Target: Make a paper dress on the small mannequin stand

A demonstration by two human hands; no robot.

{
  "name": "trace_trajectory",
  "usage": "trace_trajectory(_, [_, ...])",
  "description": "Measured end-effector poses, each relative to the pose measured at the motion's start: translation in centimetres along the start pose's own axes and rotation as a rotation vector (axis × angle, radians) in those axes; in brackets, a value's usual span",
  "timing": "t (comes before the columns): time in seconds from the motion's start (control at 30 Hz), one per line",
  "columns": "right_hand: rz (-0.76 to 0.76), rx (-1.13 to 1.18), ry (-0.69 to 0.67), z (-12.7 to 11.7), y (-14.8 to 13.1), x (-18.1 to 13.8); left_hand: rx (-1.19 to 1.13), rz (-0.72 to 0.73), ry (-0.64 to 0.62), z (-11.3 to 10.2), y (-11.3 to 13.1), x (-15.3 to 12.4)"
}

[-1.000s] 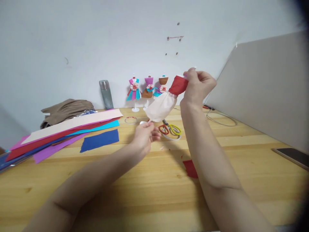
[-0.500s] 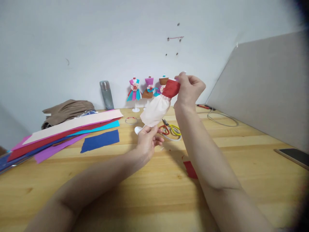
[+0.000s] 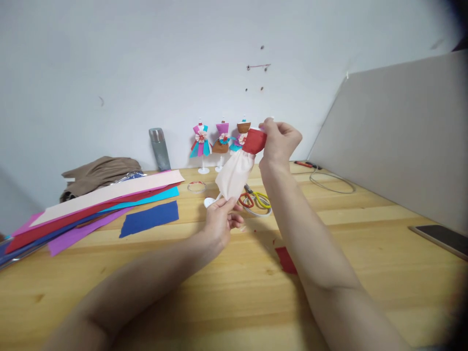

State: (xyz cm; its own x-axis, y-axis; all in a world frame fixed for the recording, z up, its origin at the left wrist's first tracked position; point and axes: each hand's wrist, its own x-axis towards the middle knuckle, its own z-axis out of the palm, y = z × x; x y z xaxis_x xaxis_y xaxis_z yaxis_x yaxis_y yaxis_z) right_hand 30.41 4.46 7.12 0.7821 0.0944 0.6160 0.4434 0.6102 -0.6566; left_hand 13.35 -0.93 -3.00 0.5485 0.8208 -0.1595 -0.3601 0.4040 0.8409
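A small dress-form mannequin is held tilted above the table, wearing a red top and a gathered pale pink skirt. My right hand is closed around the mannequin's upper end, beside the red top; the grip itself is partly hidden by the fingers. Lower down, my left hand pinches the skirt's bottom edge between thumb and forefinger, its other fingers loosely curled. The mannequin's round white base shows just beyond the left hand. Behind the hands lie scissors with red and yellow handles.
Three dressed mini mannequins stand by the wall, near a bottle. Coloured paper strips, a blue piece and brown cloth lie left. A red scrap, a cable and a phone are right.
The view has tilted up slightly, so everything sits a little lower and further left. Both hands keep their hold, with the skirt slightly more drawn downward.
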Motion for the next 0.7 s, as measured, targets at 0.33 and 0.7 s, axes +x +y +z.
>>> trace_trajectory(0.33, [0.036,0.053,-0.001,0.2,-0.4,-0.5,0.070,0.009,-0.032,-0.1,1.1,0.0])
trace_trajectory(0.7, [0.045,0.061,-0.025,0.1,-1.1,-0.8,0.115,-0.062,0.037,-0.2,1.5,0.5])
